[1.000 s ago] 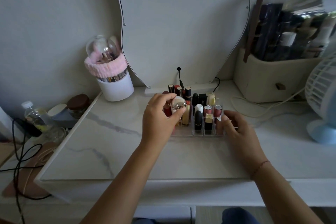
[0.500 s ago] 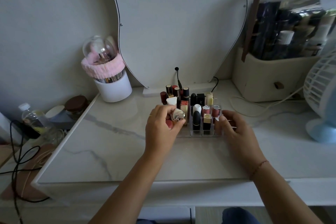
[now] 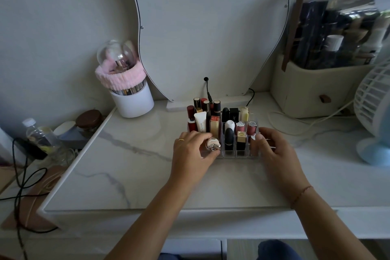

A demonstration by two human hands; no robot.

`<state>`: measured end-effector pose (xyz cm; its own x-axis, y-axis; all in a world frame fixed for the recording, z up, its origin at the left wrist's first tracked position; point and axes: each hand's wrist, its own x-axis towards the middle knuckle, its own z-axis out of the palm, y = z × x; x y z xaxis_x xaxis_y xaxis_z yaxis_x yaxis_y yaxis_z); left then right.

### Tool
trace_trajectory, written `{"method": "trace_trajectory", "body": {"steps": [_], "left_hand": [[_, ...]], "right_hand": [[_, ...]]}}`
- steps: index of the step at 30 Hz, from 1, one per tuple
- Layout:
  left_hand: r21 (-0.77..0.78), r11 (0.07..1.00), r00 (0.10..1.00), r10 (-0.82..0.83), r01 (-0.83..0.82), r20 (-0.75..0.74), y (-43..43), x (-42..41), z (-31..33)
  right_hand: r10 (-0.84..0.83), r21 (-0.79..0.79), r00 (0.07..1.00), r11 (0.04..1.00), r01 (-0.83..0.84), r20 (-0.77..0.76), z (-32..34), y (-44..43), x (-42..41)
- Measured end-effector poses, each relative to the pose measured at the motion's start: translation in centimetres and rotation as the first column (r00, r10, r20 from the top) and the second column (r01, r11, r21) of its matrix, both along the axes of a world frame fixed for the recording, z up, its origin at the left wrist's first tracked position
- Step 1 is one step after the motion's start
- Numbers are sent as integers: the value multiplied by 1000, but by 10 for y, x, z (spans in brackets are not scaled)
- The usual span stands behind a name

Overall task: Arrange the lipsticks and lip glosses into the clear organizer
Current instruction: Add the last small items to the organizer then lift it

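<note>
Lipsticks and lip glosses stand upright in the clear organizer (image 3: 229, 155), which sits on the marble-patterned bench (image 3: 130, 167) just in front of the mirror base (image 3: 183, 106). The left hand (image 3: 191, 154) is curled around a small silver-and-cream item (image 3: 213, 144), pinching it between thumb and fingertips at the organizer's front left corner; whether the item already sits in a compartment cannot be told, as the fingers hide its lower part. A gold ring (image 3: 181, 139) shows on that hand. The right hand (image 3: 272, 150) rests against the organizer's right end, its fingers bent and loosely spread along the clear wall, gripping none of the tubes.

Inside the organizer, a white tube (image 3: 200, 124) stands near the left, with dark red lipsticks (image 3: 191, 119) beside it and a tan box-shaped one (image 3: 214, 125) to its right. A black lipstick (image 3: 229, 139) and a gold-capped one (image 3: 241, 140) occupy front compartments, while two pink tubes (image 3: 245, 127) stand behind them.

To the left at the back is a white cup (image 3: 135, 103) with a pink band around a clear dome. A beige storage case (image 3: 312, 88) stands at the back right, and a white fan (image 3: 373, 112) stands at the right edge. A water bottle (image 3: 38, 135) lies off the bench to the left.
</note>
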<state>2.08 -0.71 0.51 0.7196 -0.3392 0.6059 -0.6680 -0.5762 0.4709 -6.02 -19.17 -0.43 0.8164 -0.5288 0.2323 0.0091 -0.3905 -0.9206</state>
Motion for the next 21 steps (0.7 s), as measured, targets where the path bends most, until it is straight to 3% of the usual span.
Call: {"method": "trace_trajectory", "body": {"steps": [21], "left_hand": [[16, 998, 998, -56, 56, -6, 9, -2, -3]], "right_hand": [[-9, -25, 1000, 1000, 9, -8, 2, 2, -2]]}}
